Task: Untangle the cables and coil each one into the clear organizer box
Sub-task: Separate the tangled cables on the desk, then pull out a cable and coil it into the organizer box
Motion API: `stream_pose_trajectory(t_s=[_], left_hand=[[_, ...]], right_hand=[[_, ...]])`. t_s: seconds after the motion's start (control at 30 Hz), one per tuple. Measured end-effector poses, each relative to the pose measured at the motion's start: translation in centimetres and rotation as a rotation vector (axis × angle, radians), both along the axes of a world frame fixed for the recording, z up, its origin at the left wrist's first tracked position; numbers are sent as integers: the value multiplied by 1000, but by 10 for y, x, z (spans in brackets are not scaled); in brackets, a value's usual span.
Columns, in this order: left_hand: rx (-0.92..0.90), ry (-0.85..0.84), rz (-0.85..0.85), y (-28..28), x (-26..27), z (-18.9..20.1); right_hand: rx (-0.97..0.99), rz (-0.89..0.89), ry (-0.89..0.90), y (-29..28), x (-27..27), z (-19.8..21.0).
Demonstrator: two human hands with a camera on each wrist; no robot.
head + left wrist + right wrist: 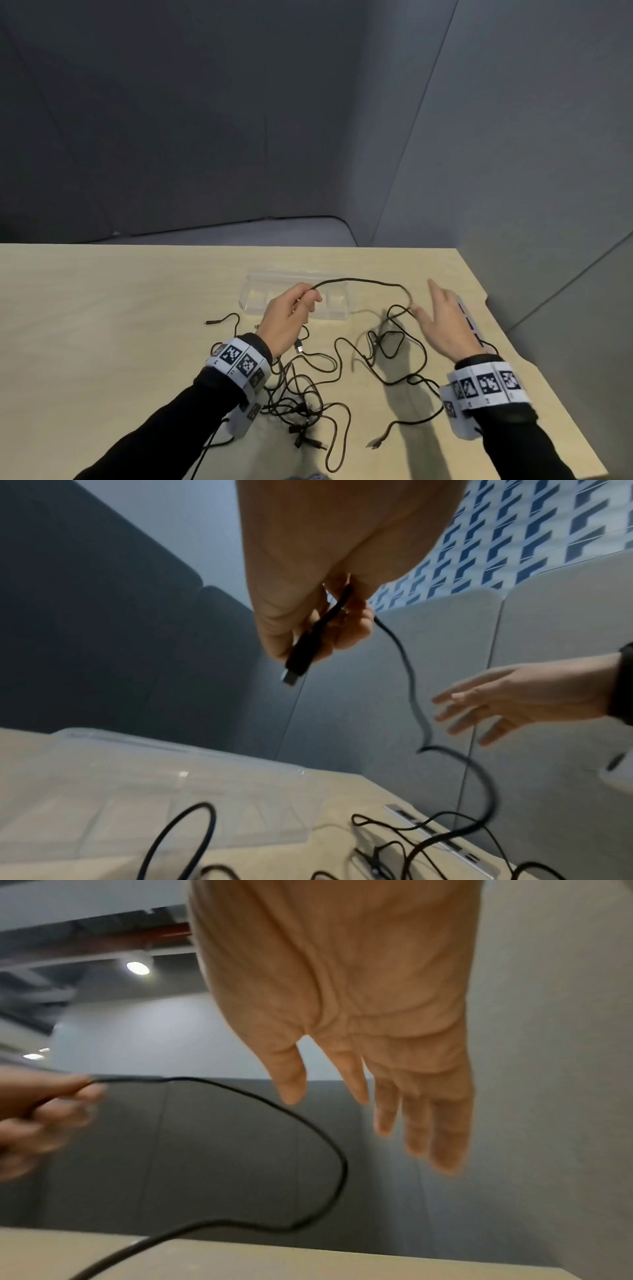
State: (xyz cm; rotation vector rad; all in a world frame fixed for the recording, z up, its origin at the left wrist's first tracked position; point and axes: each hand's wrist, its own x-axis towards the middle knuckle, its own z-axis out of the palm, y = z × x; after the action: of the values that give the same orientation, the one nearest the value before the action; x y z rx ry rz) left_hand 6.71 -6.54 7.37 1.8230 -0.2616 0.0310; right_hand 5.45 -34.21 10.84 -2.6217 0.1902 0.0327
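My left hand [291, 315] is raised above the table and grips a black cable [363, 281] near its plug end; the plug [298, 658] hangs below my curled fingers [346, 631]. The cable arcs rightward and drops to the table [102, 308]. My right hand [442, 318] hovers to the right of that arc with fingers [418, 1115] straight and spread, holding nothing. The clear organizer box [263, 294] lies behind my left hand. A tangle of black cables [301, 404] lies on the table between my wrists.
A flat grey strip with dark slots [476, 329] lies under my right hand near the table's right edge. Grey padded walls [205, 120] stand behind the table. Loose cable ends [376, 443] lie toward the near edge.
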Motion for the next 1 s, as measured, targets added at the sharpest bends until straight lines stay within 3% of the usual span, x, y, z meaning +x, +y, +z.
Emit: stream_pose_trajectory(t_s=[0.17, 0.4, 0.53, 0.7, 0.83, 1.0], left_hand=[[-26, -61, -109, -13, -11, 21], [-102, -7, -230, -3, -11, 34], [-127, -14, -264, -3, -13, 38], [-157, -36, -108, -7, -11, 40], [-357, -3, -113, -10, -11, 42], [-625, 99, 52, -8, -10, 52]], right_hand=[[38, 395, -190, 61, -2, -7], [433, 239, -398, 90, 9, -22], [504, 264, -329, 96, 12, -24], [622, 302, -230, 110, 4, -38], [695, 288, -69, 120, -7, -54], [730, 310, 157, 122, -27, -54]])
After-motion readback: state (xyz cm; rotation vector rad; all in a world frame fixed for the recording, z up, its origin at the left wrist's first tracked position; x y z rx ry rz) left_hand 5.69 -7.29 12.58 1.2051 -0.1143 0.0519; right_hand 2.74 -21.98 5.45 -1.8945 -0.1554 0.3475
